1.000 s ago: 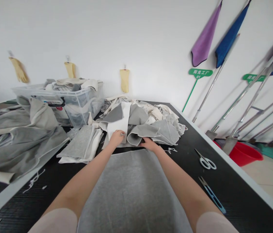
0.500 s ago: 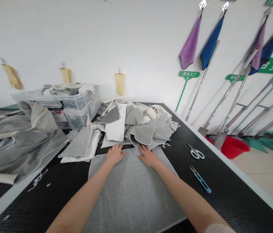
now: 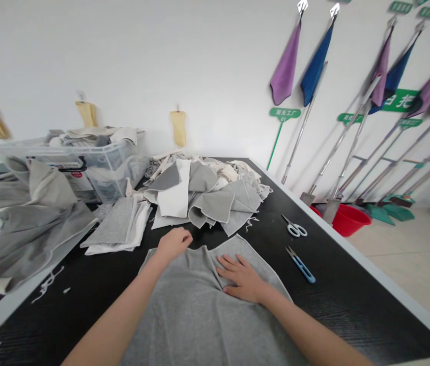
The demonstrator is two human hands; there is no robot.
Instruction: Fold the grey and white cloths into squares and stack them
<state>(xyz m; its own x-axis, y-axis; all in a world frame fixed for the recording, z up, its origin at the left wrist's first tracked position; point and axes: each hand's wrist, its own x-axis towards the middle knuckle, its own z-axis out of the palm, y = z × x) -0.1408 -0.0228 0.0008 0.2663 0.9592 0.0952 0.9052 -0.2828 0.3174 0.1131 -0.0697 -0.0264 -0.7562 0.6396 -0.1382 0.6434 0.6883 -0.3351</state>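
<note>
Grey cloth sheet [image 3: 199,305], pale-edged, lying on the black tabletop [image 3: 352,315] at lower centre of the frame, running out of the bottom edge. Ripples run down from its far edge, between your two hands.

Your left hand [image 3: 171,245], centre of frame, is at the far left part of that edge, fingers curled in; whether cloth is pinched between them, I cannot tell. Your right hand [image 3: 240,278] is spread on the sheet, right of centre, palm down, fingers apart.

Step in hand, as I judge it: adjusting the sheet's lie at the far edge, left hand working the edge, right hand steadying. The next move calls for a sure hold at the left, light pressure from your right palm, and the ripples eased out without dragging the far right corner askew.

Close beyond that corner, mid-frame: a heap of grey and white cloth pieces [image 3: 215,203]. Left of it, a folded cloth stack [image 3: 113,223]. Right of frame centre, white-handled scissors [image 3: 294,229] above blue thread snips [image 3: 302,265], both well apart from your fingers. Loose threads [image 3: 49,284] at lower left.
</note>
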